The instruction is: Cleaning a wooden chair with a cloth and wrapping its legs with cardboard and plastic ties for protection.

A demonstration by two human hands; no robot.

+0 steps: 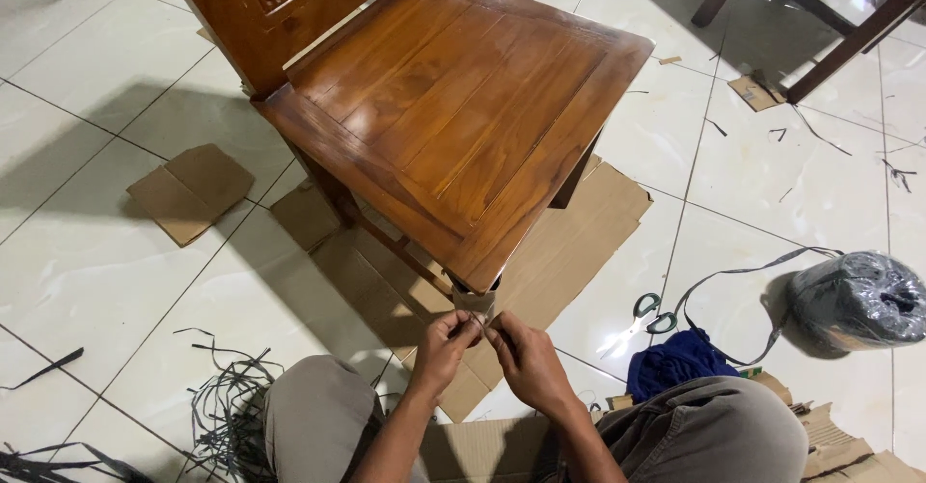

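Observation:
A brown wooden chair stands on flattened cardboard in front of me. Its near front leg is wrapped in a cardboard sleeve. My left hand and my right hand meet just below the seat corner, both pinching at the lower edge of that sleeve. The fingertips of both hands touch the wrap; whether a strip or tape is between them is too small to tell. My knees in grey trousers frame the bottom of the view.
Green-handled scissors lie on the tile to the right, beside a blue cloth. A roll of grey strapping sits far right with a loose strap. Cut black strips litter the left floor. A cardboard piece lies left.

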